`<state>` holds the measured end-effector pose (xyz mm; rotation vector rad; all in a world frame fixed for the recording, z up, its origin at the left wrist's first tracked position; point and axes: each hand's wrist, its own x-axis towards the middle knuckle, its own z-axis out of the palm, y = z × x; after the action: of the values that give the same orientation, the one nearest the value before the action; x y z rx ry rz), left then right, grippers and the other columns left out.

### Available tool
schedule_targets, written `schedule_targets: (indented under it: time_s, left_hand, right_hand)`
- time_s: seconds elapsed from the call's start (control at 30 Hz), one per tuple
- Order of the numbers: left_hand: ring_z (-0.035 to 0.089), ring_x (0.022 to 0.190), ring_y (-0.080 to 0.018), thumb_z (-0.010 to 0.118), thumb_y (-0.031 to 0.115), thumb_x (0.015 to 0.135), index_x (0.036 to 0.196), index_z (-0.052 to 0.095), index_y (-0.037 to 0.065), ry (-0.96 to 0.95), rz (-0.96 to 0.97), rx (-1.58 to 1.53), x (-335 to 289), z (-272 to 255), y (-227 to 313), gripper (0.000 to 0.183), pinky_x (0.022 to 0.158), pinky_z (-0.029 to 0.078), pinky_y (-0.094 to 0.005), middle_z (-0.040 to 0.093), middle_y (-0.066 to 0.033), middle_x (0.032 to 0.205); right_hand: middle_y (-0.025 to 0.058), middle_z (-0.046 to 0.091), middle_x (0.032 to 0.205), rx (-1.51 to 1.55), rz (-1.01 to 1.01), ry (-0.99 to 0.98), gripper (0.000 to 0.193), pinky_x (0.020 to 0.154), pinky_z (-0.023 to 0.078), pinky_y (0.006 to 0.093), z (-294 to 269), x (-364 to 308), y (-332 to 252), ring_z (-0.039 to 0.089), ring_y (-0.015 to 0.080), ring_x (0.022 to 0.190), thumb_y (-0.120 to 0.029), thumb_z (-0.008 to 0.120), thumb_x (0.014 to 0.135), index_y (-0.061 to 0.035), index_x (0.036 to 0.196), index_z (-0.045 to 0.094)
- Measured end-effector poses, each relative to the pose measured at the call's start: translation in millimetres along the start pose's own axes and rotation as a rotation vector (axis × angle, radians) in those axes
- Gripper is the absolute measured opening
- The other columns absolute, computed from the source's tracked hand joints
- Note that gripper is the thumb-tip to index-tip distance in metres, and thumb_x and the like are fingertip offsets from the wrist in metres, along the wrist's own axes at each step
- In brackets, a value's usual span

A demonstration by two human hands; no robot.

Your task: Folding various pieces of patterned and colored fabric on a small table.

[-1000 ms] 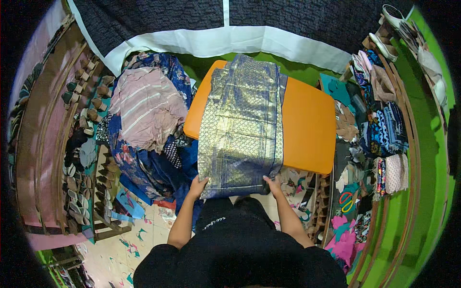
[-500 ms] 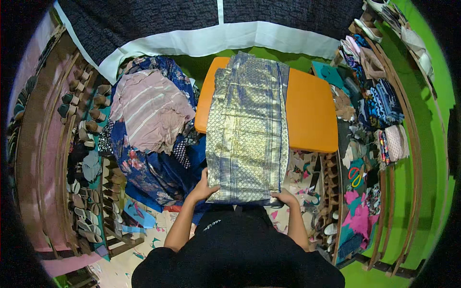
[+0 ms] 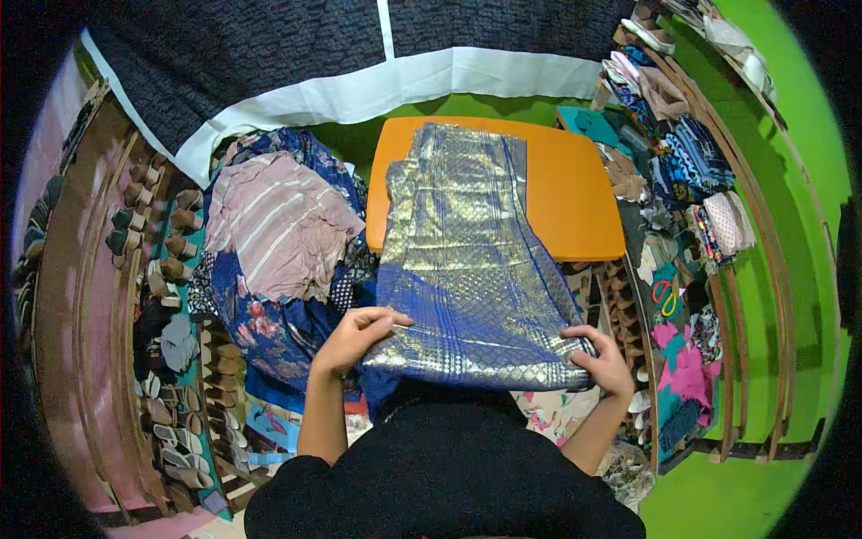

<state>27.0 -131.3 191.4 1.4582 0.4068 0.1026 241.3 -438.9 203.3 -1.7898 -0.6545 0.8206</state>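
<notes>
A blue and gold patterned cloth [image 3: 458, 242] lies over an orange table [image 3: 566, 198], its near end hanging toward my body. At that near end, my left hand [image 3: 357, 338] pinches the left edge between thumb and fingers. Opposite it, my right hand [image 3: 602, 359] grips the right corner, with the thumb below and fingers curled over. Between the hands the near part is spread wide and shows more blue; the far part lies narrower on the tabletop.
Left of the table, a crumpled pink striped cloth [image 3: 283, 220] tops a pile of blue floral fabric [image 3: 269, 328]. Shoe racks [image 3: 184, 359] line the left. On the right stand shelves with folded cloths [image 3: 705, 162], scissors [image 3: 665, 296] and pink scraps [image 3: 690, 382]. A dark curtain [image 3: 269, 54] hangs behind.
My hands have moved apart, the right one farther to the right. The near end of the cloth has widened and lifted, showing more blue. The view has shifted slightly.
</notes>
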Motion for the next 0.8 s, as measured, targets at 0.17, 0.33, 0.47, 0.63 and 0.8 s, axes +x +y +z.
schedule_targets:
  time_s: [0.17,0.33,0.47,0.63,0.8]
  left_hand:
    - [0.053,0.088,-0.0193,0.042,0.057,0.068,0.099,0.05,-0.009,0.013,0.207,-0.348,21,-15,24,0.073,0.076,0.042,-0.029,0.054,-0.0141,0.096]
    - [0.047,0.098,-0.0222,0.052,0.053,0.067,0.111,0.04,-0.004,0.033,0.365,-0.509,102,-47,6,0.073,0.084,0.037,-0.0343,0.049,-0.0146,0.106]
    - [0.055,0.084,-0.0179,0.056,0.016,0.076,0.104,0.046,0.001,0.258,0.289,-0.216,184,-51,45,0.033,0.069,0.045,-0.0269,0.056,-0.011,0.094]
    - [0.058,0.068,-0.0122,0.049,0.016,0.082,0.094,0.05,0.001,0.33,0.125,-0.139,301,-82,65,0.019,0.057,0.046,-0.0215,0.06,-0.0079,0.082]
    - [0.056,0.07,-0.014,0.051,0.028,0.081,0.119,0.028,0.003,0.315,-0.003,-0.137,428,-117,27,0.052,0.057,0.045,-0.0257,0.058,-0.0097,0.087]
  right_hand:
    - [0.0083,0.054,0.091,0.553,-0.141,0.005,0.04,0.078,0.037,0.0244,-16,23,-4,0.05,0.0146,0.087,-0.028,0.044,0.073,0.0056,0.094,0.051]
    - [0.0184,0.047,0.107,0.868,-0.372,-0.062,0.073,0.087,0.035,0.035,-22,112,-2,0.045,0.0242,0.101,-0.048,0.044,0.066,0.01,0.11,0.037]
    - [0.0211,0.043,0.115,0.971,-0.505,-0.104,0.057,0.085,0.033,0.0495,-39,197,3,0.043,0.0376,0.104,-0.024,0.05,0.07,-0.0003,0.12,0.033]
    - [0.016,0.048,0.11,0.694,-0.238,0.161,0.039,0.076,0.044,0.0384,-69,304,-22,0.051,0.03,0.096,-0.011,0.045,0.079,0.001,0.115,0.036]
    - [0.0162,0.05,0.109,0.649,-0.054,0.234,0.042,0.067,0.045,0.0285,-85,440,17,0.056,0.0243,0.086,-0.022,0.042,0.082,0.0024,0.115,0.031]
